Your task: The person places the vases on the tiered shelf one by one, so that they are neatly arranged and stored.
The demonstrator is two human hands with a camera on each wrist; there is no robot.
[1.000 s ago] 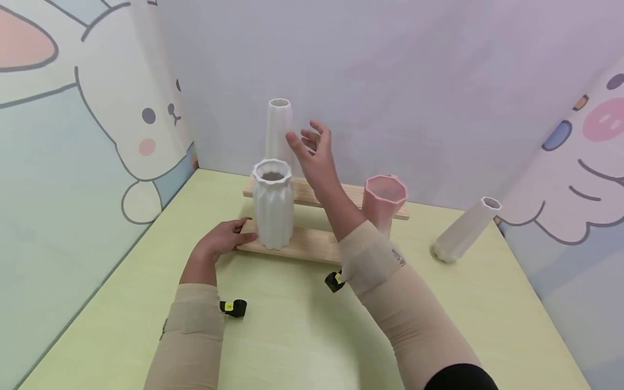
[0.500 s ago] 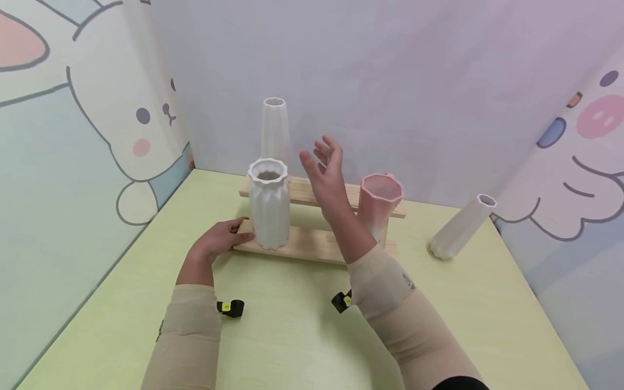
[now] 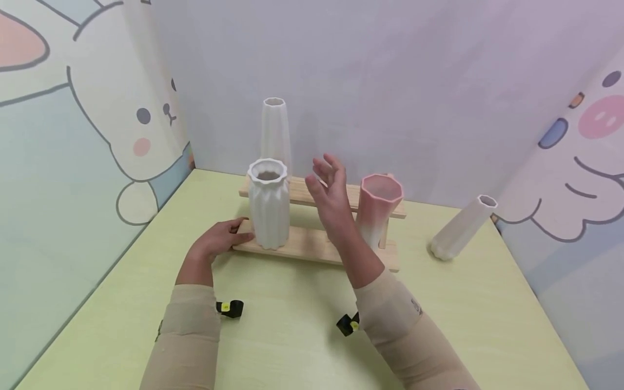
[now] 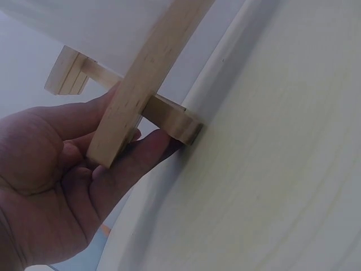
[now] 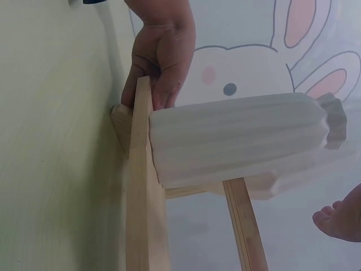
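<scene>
In the head view, my left hand [image 3: 216, 241] grips the left end of a two-tier wooden stand [image 3: 312, 245]. The left wrist view shows its thumb and fingers round the end of the lower plank [image 4: 141, 90]. A white fluted vase [image 3: 270, 211] stands upright on this plank, just right of that hand. My right hand [image 3: 333, 203] is raised over the stand, fingers loosely spread, holding nothing. Right of it, a pink-and-white vase [image 3: 374, 211] stands on the lower plank, partly hidden by the right forearm. Behind the fluted vase, a tall white vase [image 3: 275, 130] rises at the upper plank.
Another slim white vase [image 3: 460, 230] is on the table to the right of the stand, slanting rightward in this view. Walls with cartoon drawings enclose the light green table [image 3: 287, 346] at the back and both sides. A black wrist camera [image 3: 347, 325] juts from the right sleeve.
My right hand has drawn away from the tall white vase, moving down, right and nearer. My left hand keeps its grip on the stand, and the vases stay where they were.
</scene>
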